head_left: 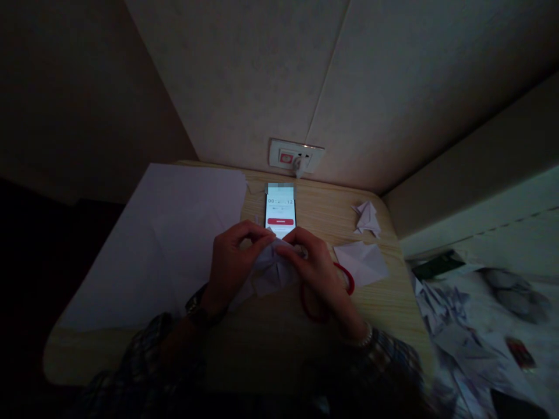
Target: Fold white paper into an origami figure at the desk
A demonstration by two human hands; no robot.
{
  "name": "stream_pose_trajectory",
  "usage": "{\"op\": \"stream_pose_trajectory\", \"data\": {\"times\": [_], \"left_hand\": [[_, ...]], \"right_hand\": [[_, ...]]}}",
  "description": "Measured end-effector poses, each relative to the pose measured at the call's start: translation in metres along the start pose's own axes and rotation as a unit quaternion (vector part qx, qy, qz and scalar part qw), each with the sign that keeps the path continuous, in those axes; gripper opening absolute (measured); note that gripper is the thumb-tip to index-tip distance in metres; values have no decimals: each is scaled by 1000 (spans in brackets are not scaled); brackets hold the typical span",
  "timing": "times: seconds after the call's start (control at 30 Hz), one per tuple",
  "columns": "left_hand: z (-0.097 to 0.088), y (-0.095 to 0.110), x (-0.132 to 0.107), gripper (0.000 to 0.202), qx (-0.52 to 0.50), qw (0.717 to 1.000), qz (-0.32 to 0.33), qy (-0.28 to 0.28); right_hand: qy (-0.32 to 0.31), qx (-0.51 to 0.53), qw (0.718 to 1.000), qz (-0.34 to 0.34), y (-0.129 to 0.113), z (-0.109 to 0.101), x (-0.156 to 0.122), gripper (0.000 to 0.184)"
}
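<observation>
- The folded paper (267,273) is near the middle of the wooden table (393,302), held between the 2 hands and just in front of the phone.
- The left hand (233,262) is closed on the left upper edge of the paper, with thumb and fingertips pinched together and almost no gap.
- The right hand (318,270) is closed on the right side in the same way, and its fingertips meet those of the left hand at the top of the paper.
- Both hands show their backs, with fingers curved down and inward. The left wrist wears a dark watch (198,308) and the right wrist a light bracelet (364,337).
- The paper is white and thin, with several sharp creases and layers. Its exact form I cannot tell in the dim light.
- Red scissors (350,281) lie on the table under the right hand, and their round handles show beside it.
- The phone (280,212) lies flat with a lit screen and a red bar.
- A large white sheet (166,250) covers the left part of the table.
- To the right lie a flat creased paper square (362,262) and, farther back, a small paper figure (367,216).
- A wall socket (296,156) is above the phone.
- A heap of folded papers (441,314) lies beside the table, on the right.
</observation>
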State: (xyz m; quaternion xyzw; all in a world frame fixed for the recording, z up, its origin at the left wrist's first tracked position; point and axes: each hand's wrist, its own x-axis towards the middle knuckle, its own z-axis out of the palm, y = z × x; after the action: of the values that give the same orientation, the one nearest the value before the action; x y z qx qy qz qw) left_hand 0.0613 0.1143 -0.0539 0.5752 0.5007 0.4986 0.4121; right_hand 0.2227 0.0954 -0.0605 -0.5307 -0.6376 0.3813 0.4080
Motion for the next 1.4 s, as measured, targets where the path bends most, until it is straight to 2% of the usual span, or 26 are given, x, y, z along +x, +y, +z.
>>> {"op": "stream_pose_trajectory", "data": {"times": [0.17,0.37,0.47,0.6,0.73,0.9,1.03,1.4], "left_hand": [[0,0,-1,8,-5,1000,8,-10],[0,0,1,7,-17,1000,-20,-13],[1,0,3,4,-56,997,-53,-25],[-1,0,5,20,-112,993,-40,-27],[-5,0,7,10,-100,993,-25,-49],[-5,-2,9,11,-86,994,-41,-59],[-5,-4,10,12,-86,992,-49,-76],[-6,-3,10,11,-86,986,-77,-116]], "right_hand": [[-35,-46,998,-14,-1,-5,0,20],[-44,-14,999,-13,1,-4,0,6],[-26,-13,1000,8,1,-3,1,9],[-8,43,997,60,2,-3,2,18],[1,99,991,93,3,-3,2,20],[11,77,995,68,2,-5,2,18],[27,61,996,51,0,-7,2,25],[22,43,999,21,1,-8,3,25]]}}
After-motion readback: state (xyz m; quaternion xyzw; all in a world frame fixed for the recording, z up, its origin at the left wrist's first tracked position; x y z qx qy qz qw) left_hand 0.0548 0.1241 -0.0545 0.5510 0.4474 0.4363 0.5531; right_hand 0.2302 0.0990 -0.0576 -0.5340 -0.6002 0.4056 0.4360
